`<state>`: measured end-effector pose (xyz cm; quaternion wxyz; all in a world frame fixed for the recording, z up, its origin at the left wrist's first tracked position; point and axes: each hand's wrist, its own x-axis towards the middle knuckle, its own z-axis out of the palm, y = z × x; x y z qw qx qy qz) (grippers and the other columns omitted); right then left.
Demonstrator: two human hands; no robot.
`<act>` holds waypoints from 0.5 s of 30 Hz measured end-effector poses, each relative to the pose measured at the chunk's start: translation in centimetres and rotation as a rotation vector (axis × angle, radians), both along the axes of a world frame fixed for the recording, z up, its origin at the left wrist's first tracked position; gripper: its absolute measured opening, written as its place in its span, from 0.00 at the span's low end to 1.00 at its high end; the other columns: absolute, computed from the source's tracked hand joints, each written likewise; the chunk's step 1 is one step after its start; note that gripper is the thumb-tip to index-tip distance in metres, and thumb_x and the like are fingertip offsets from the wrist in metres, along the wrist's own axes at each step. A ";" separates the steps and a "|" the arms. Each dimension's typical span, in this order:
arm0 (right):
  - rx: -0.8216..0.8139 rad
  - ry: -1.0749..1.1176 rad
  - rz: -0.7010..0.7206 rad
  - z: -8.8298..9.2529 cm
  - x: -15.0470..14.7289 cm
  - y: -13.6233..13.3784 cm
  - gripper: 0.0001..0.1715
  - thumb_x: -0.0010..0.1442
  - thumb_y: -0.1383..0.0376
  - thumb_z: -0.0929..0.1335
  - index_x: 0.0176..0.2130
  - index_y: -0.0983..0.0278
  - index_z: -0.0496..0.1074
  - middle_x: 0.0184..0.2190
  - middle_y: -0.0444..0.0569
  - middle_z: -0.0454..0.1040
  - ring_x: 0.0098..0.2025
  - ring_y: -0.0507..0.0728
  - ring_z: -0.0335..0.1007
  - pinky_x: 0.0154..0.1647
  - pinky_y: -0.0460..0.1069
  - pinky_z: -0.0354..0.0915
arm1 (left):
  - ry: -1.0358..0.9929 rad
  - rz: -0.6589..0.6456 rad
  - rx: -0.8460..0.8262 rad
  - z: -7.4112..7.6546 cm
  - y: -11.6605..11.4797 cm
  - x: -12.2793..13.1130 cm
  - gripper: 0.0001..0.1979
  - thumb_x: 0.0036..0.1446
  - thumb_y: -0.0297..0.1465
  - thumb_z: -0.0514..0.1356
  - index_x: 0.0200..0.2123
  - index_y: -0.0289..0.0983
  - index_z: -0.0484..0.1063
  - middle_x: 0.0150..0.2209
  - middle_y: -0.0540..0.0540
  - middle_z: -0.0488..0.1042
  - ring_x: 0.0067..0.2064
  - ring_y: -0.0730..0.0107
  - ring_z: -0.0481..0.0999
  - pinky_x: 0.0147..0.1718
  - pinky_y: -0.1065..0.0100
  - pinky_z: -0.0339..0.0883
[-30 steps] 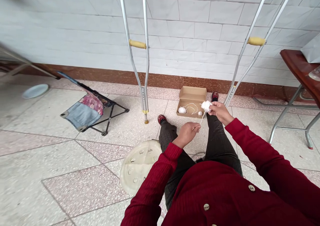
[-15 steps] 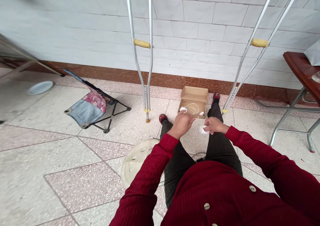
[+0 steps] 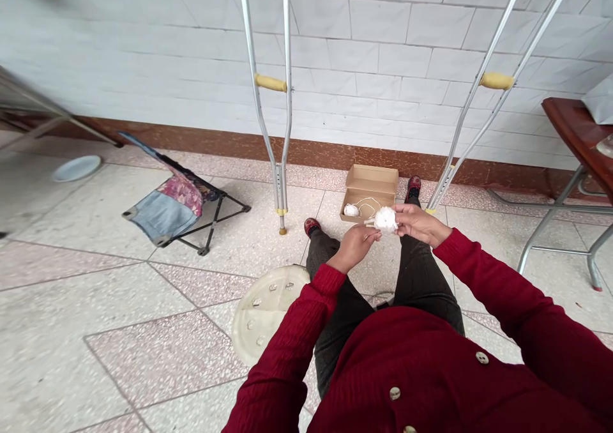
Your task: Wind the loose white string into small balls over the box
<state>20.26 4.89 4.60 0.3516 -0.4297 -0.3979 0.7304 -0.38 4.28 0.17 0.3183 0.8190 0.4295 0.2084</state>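
Observation:
A white, ruffled bundle of yarn is held up between my hands, in front of my knees. My right hand grips its right side between thumb and fingers. At the bundle's lower left edge, my left hand is closed in a pinch on the yarn; the exact strand is too small to see. Beyond the hands, an open cardboard box stands on the floor between my feet. Inside it lie a ball of white yarn and a loosely looped cream strand.
Two metal crutches lean against the tiled wall. A folding chair stands at left, with a pale basin behind it. A round cream lid lies beside my left leg. At right is a brown table with metal legs.
My right hand has raised and turned the white yarn bundle, now showing its face. My left hand has moved slightly down and right to meet it. The ball in the box is now uncovered.

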 end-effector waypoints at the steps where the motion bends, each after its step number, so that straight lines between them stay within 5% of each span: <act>1: -0.032 -0.011 0.101 0.0 0.2 -0.5 0.19 0.44 0.62 0.76 0.36 0.67 0.73 0.25 0.44 0.75 0.20 0.47 0.68 0.18 0.40 0.64 | 0.014 -0.011 0.016 0.0 0.3 -0.2 0.12 0.63 0.30 0.55 0.31 0.36 0.77 0.33 0.45 0.78 0.38 0.65 0.74 0.42 0.67 0.63; 11: 0.078 -0.490 0.390 -2.8 0.8 -0.7 0.09 0.43 0.68 0.74 0.27 0.64 0.71 0.14 0.39 0.70 0.13 0.49 0.65 0.13 0.41 0.60 | 0.194 -0.166 0.254 1.8 1.0 0.5 0.12 0.62 0.29 0.56 0.28 0.38 0.76 0.30 0.44 0.76 0.38 0.63 0.73 0.54 0.58 0.57; 15: 0.246 -0.845 0.309 -3.5 0.4 0.6 0.09 0.43 0.70 0.73 0.24 0.64 0.68 0.13 0.40 0.69 0.14 0.51 0.67 0.16 0.42 0.59 | 0.180 -0.070 0.204 1.7 0.9 1.2 0.13 0.60 0.29 0.56 0.24 0.37 0.74 0.27 0.44 0.74 0.35 0.64 0.72 0.49 0.60 0.60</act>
